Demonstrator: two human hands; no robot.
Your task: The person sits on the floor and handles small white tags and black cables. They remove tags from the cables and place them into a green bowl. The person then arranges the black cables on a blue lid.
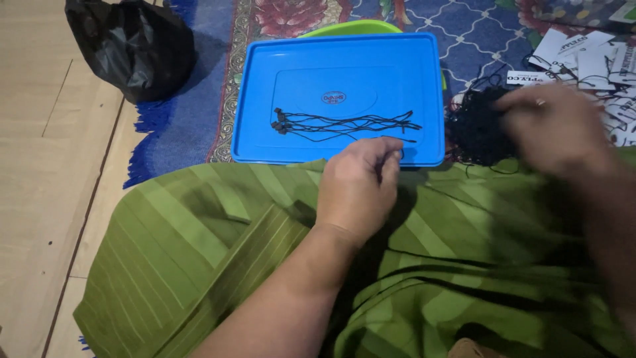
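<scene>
The left hand [358, 182], knuckles up and fingers pinched on a thin black cord, rested at the near edge of the blue lid [344, 59] where matching tag strings [344, 124] lay straightened, while the blurred right hand [556, 126] dug loosely into the tangled string pile [478, 126], grip unclear

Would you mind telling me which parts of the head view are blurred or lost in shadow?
In the head view, the right hand is smeared by motion blur; the left hand and the blue lid are sharp. The black strings read clearly, while the black tangle is too dark for detail.
</scene>
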